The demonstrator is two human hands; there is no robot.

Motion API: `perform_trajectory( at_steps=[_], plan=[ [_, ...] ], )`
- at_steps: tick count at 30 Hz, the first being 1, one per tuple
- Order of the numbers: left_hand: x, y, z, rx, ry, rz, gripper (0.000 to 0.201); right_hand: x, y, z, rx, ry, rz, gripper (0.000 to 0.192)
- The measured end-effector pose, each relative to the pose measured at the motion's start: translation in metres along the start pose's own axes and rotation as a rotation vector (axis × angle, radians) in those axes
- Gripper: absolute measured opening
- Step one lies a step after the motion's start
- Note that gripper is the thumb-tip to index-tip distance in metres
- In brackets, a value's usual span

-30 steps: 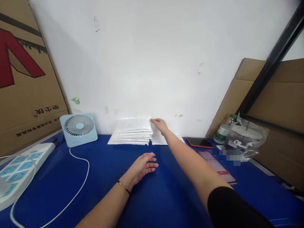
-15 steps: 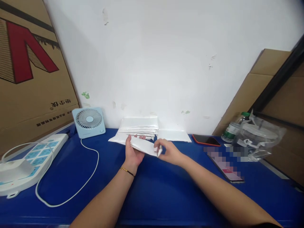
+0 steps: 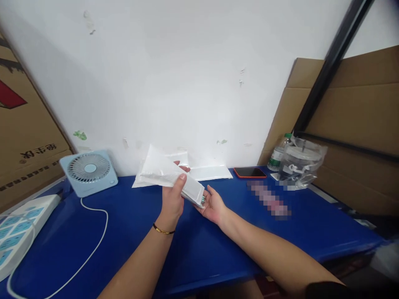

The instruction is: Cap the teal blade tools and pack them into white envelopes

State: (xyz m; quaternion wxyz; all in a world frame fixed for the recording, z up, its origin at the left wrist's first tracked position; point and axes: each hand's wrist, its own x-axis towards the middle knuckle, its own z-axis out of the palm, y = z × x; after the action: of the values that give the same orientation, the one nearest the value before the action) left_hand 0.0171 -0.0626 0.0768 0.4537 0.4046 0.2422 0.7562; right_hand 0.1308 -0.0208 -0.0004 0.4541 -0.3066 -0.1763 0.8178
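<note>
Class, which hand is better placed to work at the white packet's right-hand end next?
Probably the right hand: it is open at that end, while the left hand grips the white packet, thumb on top.

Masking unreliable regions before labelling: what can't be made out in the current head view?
All in the head view:
- White packet: contents hidden by its wrapping; greenish bits at its end too small to identify.
- White packets behind: partly covered by the held packet and left hand; no sure count.
- Pixelated patch: masks whatever lies there.
- Power strip: cut off by the left edge.
</note>
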Motion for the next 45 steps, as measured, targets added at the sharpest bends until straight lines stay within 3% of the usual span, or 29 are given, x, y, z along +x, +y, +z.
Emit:
perform_trajectory(
  at_steps=[3, 6, 15, 24, 29, 33, 38, 42, 45],
  plan=[
    [0.000, 0.001, 0.016, 0.074, -0.075, 0.016, 0.047, -0.001, -0.005, -0.001, 0.071, 0.111, -0.029, 0.032],
    [0.001, 0.004, 0.024, 0.099, -0.072, 0.061, 0.047, -0.001, -0.008, -0.002, 0.051, 0.164, -0.080, 0.027],
    [-0.009, -0.001, 0.033, 0.065, -0.022, 0.138, 0.042, 0.006, -0.013, -0.008, -0.342, 0.228, -0.361, 0.028],
    [0.003, 0.006, 0.015, 0.120, 0.030, 0.194, 0.027, 0.018, -0.046, -0.038, -0.804, 0.499, -0.631, 0.035],
    [0.007, -0.007, -0.002, 0.253, 0.019, 0.102, 0.033, 0.021, -0.064, -0.057, -1.150, 0.646, -0.760, 0.040],
    [0.009, -0.011, -0.001, 0.439, -0.085, 0.074, 0.039, 0.020, -0.063, -0.058, -1.369, 0.711, -0.762, 0.038],
    [0.008, -0.009, 0.030, 0.772, -0.485, 0.029, 0.050, 0.013, -0.056, -0.052, -1.569, 0.709, -0.700, 0.027],
    [0.012, -0.017, 0.052, 0.853, -0.487, 0.084, 0.051, 0.011, -0.057, -0.051, -1.687, 0.668, -0.696, 0.025],
    [0.021, -0.021, 0.053, 0.902, -0.471, 0.143, 0.049, 0.015, -0.057, -0.054, -1.736, 0.678, -0.712, 0.031]
  ],
)
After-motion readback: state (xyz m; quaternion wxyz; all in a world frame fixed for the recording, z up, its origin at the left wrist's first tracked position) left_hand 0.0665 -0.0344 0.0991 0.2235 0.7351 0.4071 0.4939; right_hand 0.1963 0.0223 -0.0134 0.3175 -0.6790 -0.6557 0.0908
